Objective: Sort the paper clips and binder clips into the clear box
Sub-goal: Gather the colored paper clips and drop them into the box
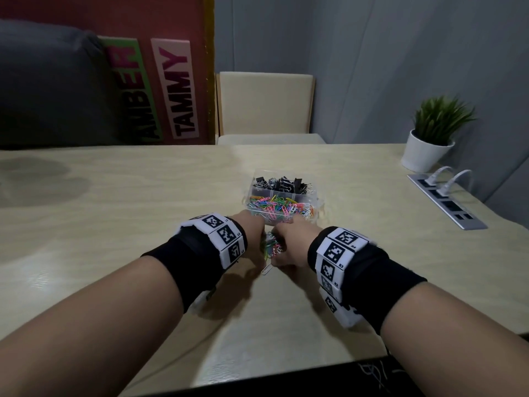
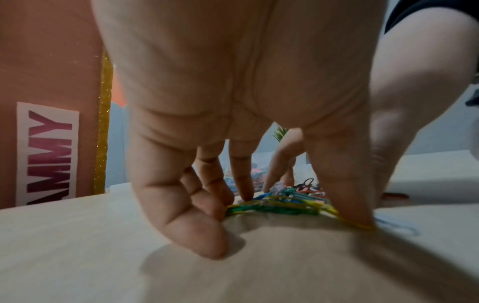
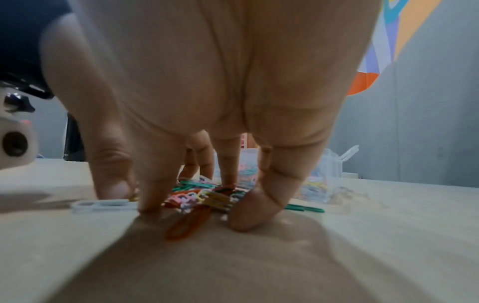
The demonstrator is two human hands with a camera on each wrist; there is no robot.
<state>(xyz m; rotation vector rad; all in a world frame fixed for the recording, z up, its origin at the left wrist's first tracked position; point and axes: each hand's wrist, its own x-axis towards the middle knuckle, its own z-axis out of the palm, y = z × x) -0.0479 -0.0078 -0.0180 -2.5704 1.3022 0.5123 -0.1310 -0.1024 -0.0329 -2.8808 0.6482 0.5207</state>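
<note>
The box point(image 1: 282, 196) is largely filled: binder clips point(image 1: 282, 183) behind, paper clips point(image 1: 279, 207) in front. A last heap point(image 1: 270, 245) on the table point(image 1: 114, 196) is raked by left hand point(image 1: 253, 239) and right hand point(image 1: 289, 247), fingers down, nothing gripped.

A light wood-grain table point(image 1: 114, 213) carries a white pot with a green plant point(image 1: 429, 138) at its far right corner. A grey recessed power strip point(image 1: 446, 202) lies near the pot. A cream padded chair point(image 1: 264, 104) stands behind the table. A pink "TAMMY" sign point(image 1: 179, 87) hangs on a red board point(image 1: 160, 15).
</note>
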